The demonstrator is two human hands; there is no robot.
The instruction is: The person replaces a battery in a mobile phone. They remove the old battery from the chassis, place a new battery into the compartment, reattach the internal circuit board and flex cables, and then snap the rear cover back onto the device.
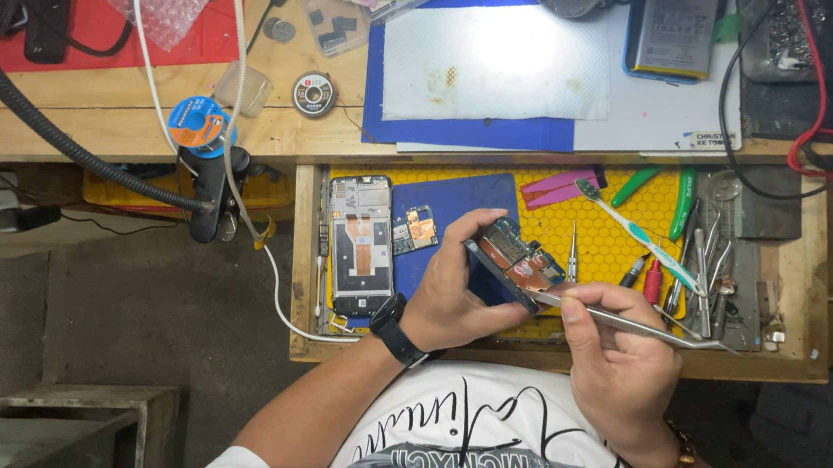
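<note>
My left hand (460,293) grips a small phone circuit board (517,261), tilted, above the open drawer. In my right hand (617,357) are metal tweezers (630,323), whose tips touch the board's lower edge. An opened phone body (360,244) lies flat in the drawer to the left, beside another small board piece (417,230) on a blue mat (448,217). A black watch sits on my left wrist and a bead bracelet on my right.
The wooden drawer (796,370) holds a yellow honeycomb mat (607,236), a toothbrush (637,233), green-handled pliers (682,202) and several metal tools. On the bench above lie a white pad (497,65), a phone battery (673,31), solder spools (313,93) and cables.
</note>
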